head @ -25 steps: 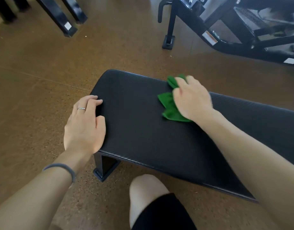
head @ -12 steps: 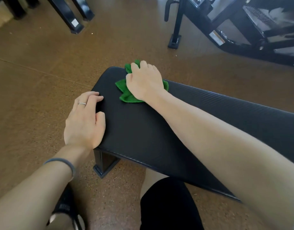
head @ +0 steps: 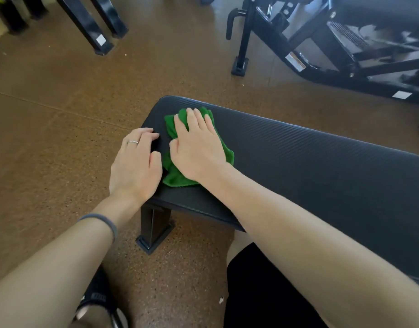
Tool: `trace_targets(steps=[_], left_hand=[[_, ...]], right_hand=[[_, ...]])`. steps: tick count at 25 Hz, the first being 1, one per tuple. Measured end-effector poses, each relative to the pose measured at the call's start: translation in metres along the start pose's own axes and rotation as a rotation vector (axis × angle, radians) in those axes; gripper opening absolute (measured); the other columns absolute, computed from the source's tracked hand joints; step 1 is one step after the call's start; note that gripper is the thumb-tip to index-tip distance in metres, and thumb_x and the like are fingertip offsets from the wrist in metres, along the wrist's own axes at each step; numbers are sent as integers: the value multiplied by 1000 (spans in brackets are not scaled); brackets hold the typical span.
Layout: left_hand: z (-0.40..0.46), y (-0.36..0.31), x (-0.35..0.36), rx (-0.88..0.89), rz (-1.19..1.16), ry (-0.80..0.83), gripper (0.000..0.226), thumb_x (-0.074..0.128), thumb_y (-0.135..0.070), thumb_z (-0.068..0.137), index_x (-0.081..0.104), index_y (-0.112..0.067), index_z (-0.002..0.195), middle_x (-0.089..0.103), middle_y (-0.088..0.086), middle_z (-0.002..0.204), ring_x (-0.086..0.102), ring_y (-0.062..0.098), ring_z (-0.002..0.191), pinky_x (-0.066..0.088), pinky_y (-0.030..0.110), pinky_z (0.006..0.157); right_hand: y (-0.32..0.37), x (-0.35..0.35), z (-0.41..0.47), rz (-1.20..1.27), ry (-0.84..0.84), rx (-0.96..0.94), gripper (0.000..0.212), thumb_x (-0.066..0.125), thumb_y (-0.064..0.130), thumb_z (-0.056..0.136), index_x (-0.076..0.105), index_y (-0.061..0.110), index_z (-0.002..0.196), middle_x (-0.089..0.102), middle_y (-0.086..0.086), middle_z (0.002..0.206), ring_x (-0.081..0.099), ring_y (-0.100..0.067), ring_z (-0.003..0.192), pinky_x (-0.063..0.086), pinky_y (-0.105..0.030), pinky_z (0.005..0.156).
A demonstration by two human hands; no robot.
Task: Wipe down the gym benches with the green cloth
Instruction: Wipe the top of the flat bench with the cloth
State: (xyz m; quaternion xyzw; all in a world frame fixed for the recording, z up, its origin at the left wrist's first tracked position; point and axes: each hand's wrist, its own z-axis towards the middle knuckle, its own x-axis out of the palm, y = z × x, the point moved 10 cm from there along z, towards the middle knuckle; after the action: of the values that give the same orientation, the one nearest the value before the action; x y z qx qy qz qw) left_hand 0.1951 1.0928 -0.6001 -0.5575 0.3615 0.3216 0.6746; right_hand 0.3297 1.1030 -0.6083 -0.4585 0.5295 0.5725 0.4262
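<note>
Right hand [head: 199, 150] lies flat on the green cloth [head: 174, 175], fingers straight and slightly spread, pressing it onto the black bench [head: 310, 166] close to the pad's end. Cloth pokes out beyond the fingertips, toward the far edge, and under the heel of the palm toward the near edge. Left hand [head: 135, 164] rests on the end corner, fingers loosely curled over the edge, thumb just beside the cloth; ring [head: 132, 142] on one finger, band [head: 102, 221] on the wrist. To the right of the fingers, long bare pad. Bench leg [head: 155, 226] stands below the left wrist on brown floor [head: 50, 138]. Black machine frames [head: 322, 48] well beyond.
</note>
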Motion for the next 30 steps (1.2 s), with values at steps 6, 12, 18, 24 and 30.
trace_targets(steps=[6,12,18,24,30], left_hand=[[-6,63,5,-412,-434,204,33,34,-23,109,54,-20,135,55,3,140,55,16,113,41,29,88],[-15,79,24,-634,-853,249,35,35,-32,111,66,-20,119,71,0,116,66,13,103,51,28,84],[-23,72,29,-606,-1116,434,51,15,-40,113,64,-30,123,74,-5,118,67,7,109,47,24,90],[-26,89,39,-637,-1197,516,65,11,-47,111,60,-16,141,70,7,134,64,18,126,47,32,103],[-50,111,50,-750,-1257,449,68,13,-47,109,59,-9,140,70,15,133,60,27,130,42,40,114]], right_hand=[[5,1,-123,-48,49,-261,61,22,37,105,26,17,163,13,-9,172,5,-23,161,9,-41,131],[59,11,-33,-29,3,-306,57,25,33,108,35,11,160,27,-16,167,20,-31,157,11,-44,130],[81,15,-59,-66,-6,-359,57,26,36,108,34,16,160,22,-12,170,17,-28,158,12,-43,130],[108,23,-70,-203,-39,-540,56,38,33,107,36,15,160,28,-18,167,24,-33,156,20,-48,128],[125,32,-72,-237,-30,-627,48,56,20,102,51,22,150,28,-22,165,24,-39,155,21,-51,127]])
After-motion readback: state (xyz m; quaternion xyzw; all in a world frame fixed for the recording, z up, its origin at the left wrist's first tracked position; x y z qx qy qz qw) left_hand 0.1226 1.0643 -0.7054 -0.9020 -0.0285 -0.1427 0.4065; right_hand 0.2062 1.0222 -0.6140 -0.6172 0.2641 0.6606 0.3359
